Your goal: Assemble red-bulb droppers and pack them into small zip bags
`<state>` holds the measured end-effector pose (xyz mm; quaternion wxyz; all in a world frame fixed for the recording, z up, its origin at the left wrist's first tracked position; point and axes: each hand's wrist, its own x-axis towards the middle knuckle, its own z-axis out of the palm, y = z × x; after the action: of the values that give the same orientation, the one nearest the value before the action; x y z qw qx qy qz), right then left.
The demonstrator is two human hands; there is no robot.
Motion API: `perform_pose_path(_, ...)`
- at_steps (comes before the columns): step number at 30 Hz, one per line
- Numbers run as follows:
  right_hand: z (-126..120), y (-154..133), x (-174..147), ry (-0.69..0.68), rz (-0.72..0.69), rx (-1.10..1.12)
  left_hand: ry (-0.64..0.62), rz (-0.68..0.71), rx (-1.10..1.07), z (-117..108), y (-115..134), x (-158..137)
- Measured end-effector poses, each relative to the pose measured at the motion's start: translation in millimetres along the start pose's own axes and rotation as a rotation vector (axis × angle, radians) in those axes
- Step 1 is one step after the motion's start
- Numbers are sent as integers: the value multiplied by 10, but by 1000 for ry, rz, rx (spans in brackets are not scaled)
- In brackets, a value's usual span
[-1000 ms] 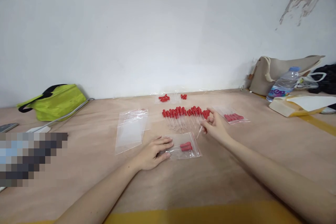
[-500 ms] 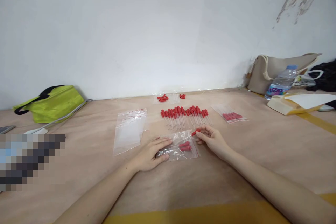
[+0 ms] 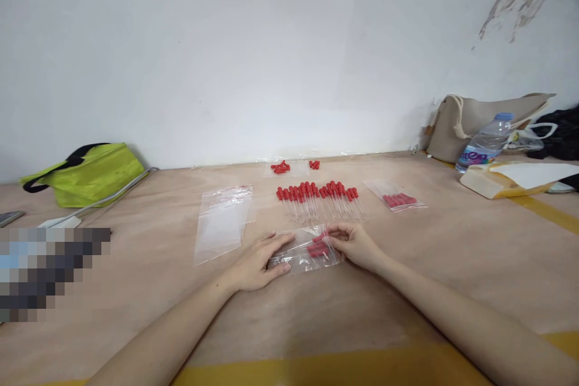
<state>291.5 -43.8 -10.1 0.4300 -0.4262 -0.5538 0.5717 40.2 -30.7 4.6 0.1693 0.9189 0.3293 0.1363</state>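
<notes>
Right-hand fingers (image 3: 332, 236), drawn narrow, pinch a red-bulbed dropper (image 3: 321, 237) at the mouth of a clear zip bag (image 3: 301, 265) on the tabletop (image 3: 289, 313). The dropper's bulb end points right, toward those fingers; its long axis runs crosswise, slanting slightly down to the left. Just below its bulb lie bagged droppers (image 3: 318, 251), bulbs also pointing right. The left hand (image 3: 262, 262) rests palm down, fingers spread, on the bag's opposite end. Beyond both hands' fingers stretches a row of droppers (image 3: 304, 192), bulbs pointing away, stems toward the person. Flat clear bags (image 3: 221, 226) lie beyond the left fingers, a filled bag (image 3: 399, 199) beyond the right; farthest out, near the wall (image 3: 271, 60), sit small red pieces (image 3: 281, 167).
</notes>
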Motion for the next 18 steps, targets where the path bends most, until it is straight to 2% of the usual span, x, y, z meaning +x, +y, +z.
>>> perform_pose_path(2, 10, -7, -2, -43, 28, -3, 2, -2, 1, -8, 14, 2)
perform_pose_path(8, -56, 56, 26, 43, -27, -146, 5, 6, -4, -19, 19, -1)
perform_pose_path(12, -237, 43, 101, 240, -140, -373, 25, 16, -7, -22, 23, 2)
perform_pose_path(15, -451, -87, 207, 431, -277, -676, 24, 64, -16, -23, 18, 14)
perform_pose_path(18, -626, -253, 402, 553, -236, -954, 12, 86, -19, -19, 2, 19)
